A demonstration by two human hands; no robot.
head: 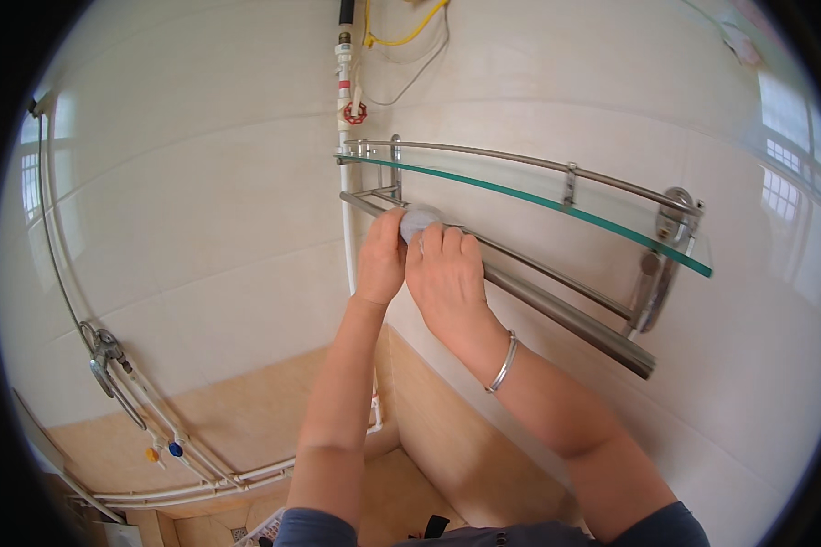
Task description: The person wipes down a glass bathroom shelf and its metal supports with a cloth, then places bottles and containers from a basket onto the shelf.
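Observation:
A wad of light grey material, likely cloth (421, 219), sits against the front metal bar (568, 308) below a glass shelf (506, 179). My left hand (382, 263) closes on its left side, with the fingertips curled out of sight. On its right side, the bent fingers of my right hand (446, 273) press the wad to the bar. A silver bangle (503, 362) circles my right wrist. Behind the front bar runs a thinner metal bar (554, 273).
A metal guard rail (479, 149) edges the glass shelf. In the corner rises a white pipe (346, 225) with a red valve wheel (355, 112). A shower mixer (106, 349) and its hose (48, 212) hang on the left wall. White pipes (198, 487) run low along that wall.

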